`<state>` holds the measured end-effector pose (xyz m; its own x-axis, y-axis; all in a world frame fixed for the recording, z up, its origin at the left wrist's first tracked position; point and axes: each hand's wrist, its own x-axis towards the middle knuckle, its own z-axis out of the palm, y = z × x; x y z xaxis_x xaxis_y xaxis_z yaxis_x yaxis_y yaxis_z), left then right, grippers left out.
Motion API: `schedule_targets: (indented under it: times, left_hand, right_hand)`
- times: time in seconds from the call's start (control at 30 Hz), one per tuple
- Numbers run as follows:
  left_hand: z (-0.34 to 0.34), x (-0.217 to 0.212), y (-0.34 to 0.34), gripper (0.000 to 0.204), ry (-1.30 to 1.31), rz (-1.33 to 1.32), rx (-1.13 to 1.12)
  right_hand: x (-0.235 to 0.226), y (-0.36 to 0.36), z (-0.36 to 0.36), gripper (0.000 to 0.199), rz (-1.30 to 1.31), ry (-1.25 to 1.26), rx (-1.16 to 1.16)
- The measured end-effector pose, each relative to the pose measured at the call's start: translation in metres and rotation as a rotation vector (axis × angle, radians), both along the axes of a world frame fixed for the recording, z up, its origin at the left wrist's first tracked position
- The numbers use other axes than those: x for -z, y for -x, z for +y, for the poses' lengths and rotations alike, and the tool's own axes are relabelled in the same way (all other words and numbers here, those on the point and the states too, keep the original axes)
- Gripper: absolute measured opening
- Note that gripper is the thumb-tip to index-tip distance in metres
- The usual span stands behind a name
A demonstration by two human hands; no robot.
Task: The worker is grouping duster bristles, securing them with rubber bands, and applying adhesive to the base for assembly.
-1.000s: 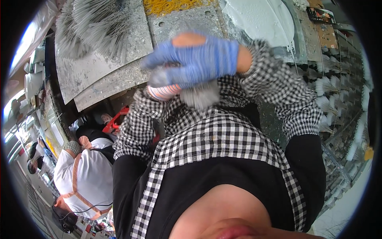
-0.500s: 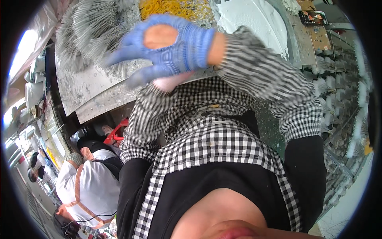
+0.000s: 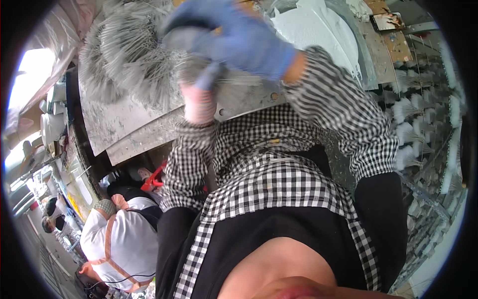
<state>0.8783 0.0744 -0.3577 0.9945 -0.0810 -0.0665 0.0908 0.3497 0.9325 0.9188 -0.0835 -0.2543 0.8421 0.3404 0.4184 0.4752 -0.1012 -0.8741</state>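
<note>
My right hand (image 3: pixel 244 42), in a blue knit glove, reaches over the table from the right. Its fingers are smeared by motion, so their grip cannot be read. Just below it my left hand (image 3: pixel 198 97), in a pale pinkish glove, is raised close to the blue fingers. A blurred bundle of thin grey bristles (image 3: pixel 241 83) fans out to the right of the left hand, which seems closed around it; the right hand covers part of this spot. A big pile of similar grey bristle bundles (image 3: pixel 132 50) lies left of both hands.
White paste (image 3: pixel 318 30) is spread on a board at the back right, with a phone (image 3: pixel 387 22) beyond it. The stained worktable (image 3: pixel 112 127) ends just before my checked apron. Racks of bristle pieces (image 3: pixel 416 119) stand right. A person in white (image 3: pixel 119 239) sits lower left.
My right hand has moved up and its spread fingers now bend over near the left hand. The left hand, mostly hidden before, now shows lower left of it. Bristles have appeared between them.
</note>
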Motion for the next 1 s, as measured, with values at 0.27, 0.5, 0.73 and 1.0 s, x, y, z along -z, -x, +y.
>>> schedule_targets:
  times: [0.27,0.5,0.73,1.0]
  left_hand:
    - [0.04,0.015,0.031,0.026,0.81,0.322,-0.122]
    - [0.028,0.019,0.036,0.024,0.757,0.344,-0.129]
    - [0.018,0.006,0.043,0.022,0.631,0.194,-0.175]
    - [0.012,-0.013,0.049,0.026,0.36,0.204,-0.282]
  right_hand:
    - [0.059,0.087,-0.033,0.017,0.229,0.043,0.134]
    - [0.075,0.098,-0.005,0.023,0.017,0.115,0.279]
    - [0.08,0.104,-0.022,0.025,0.326,0.181,0.267]
    - [0.087,0.112,-0.023,0.024,0.321,0.236,0.288]
